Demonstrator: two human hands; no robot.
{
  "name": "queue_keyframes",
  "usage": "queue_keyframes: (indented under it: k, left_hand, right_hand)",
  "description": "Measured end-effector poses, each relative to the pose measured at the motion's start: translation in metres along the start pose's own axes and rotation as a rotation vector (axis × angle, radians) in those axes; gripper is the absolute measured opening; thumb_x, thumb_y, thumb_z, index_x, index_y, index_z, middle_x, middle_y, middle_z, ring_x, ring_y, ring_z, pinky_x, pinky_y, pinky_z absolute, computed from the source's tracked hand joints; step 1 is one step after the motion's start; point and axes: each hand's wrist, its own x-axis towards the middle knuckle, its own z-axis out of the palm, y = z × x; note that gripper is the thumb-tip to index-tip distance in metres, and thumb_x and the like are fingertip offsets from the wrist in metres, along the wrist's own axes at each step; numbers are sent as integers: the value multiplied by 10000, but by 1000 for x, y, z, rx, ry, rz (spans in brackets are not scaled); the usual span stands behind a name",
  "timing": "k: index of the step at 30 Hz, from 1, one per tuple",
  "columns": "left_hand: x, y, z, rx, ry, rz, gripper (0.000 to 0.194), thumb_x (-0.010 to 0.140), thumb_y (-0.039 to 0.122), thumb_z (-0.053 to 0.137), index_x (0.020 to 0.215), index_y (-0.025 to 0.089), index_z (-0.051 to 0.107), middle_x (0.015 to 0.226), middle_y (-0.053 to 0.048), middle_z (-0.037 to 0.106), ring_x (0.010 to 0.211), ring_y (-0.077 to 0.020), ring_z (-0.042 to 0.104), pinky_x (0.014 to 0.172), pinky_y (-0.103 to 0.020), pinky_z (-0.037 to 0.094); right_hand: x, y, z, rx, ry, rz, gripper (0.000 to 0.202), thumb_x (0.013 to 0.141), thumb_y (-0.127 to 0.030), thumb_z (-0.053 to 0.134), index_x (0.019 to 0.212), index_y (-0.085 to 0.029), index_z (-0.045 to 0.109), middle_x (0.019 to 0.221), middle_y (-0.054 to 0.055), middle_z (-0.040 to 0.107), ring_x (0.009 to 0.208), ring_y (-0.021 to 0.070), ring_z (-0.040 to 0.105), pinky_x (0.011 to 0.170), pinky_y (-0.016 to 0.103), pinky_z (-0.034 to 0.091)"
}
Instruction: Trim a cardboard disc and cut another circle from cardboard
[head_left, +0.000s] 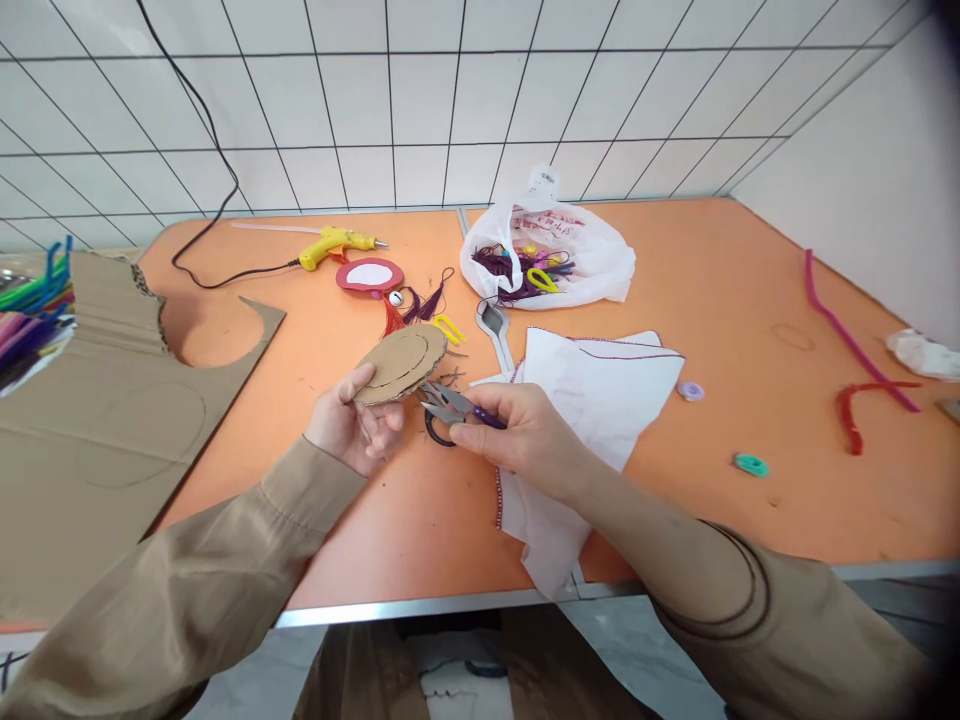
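My left hand [352, 425] grips a round piece of cardboard [401, 362] by its near left edge, thumb on top. A dashed ring is drawn on the cardboard, and its rim looks rough. In my right hand [529, 440] is a pair of thread snips [480, 408] with purple handles. Their blades are apart and point at the cardboard's lower right edge; whether they touch it I cannot tell. Just beneath the blades a black ring-shaped handle [437, 430] lies on the table. Small dark scraps [451, 378] are scattered beyond the snips.
A white cloth [592, 390] lies under my right forearm. Cut cardboard [90, 450] covers the left side. Farther back are a yellow glue gun [334, 245], a red oval ornament [369, 276] with tassels and a white plastic bag [592, 265]. Pipe cleaners [855, 330] lie right.
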Motion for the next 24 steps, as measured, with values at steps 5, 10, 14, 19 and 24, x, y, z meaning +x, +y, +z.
queue_keyframes:
  k: [5,10,14,19,24]
  left_hand:
    - [0,0,-5,-3,-58,-2,364,807,421,517,728,130,720,369,-18,513,237,-100,367,248,-196,252]
    - [-4,2,1,-37,39,-6,537,875,395,362,521,116,655,371,-62,520,212,-72,326,250,-184,228]
    - [-6,3,7,-66,115,-45,607,915,362,243,570,99,668,370,-79,514,211,-84,331,238,-187,201]
    - [-7,3,11,-70,133,11,511,928,286,319,608,84,663,388,-48,524,231,-56,337,243,-149,222]
    - [-8,1,14,-55,158,60,502,931,241,299,605,86,648,384,-40,540,205,-58,329,237,-156,223]
  right_hand:
    - [-6,-2,5,25,-33,-3,149,770,-300,595,767,-151,606,555,-60,338,518,81,306,479,242,236]
    - [-9,-3,9,-108,31,-95,111,784,-266,588,837,-171,566,630,-55,356,563,89,350,521,244,289]
    - [-11,-3,9,-177,35,-117,95,808,-255,565,789,-188,500,623,-59,379,552,92,363,522,250,291]
    - [-13,-3,8,-220,25,-163,104,860,-260,513,929,-185,533,623,-54,429,546,102,391,531,258,307]
    - [-15,-4,10,-320,62,-181,357,879,-251,504,1223,-154,499,638,-49,462,554,114,431,553,259,348]
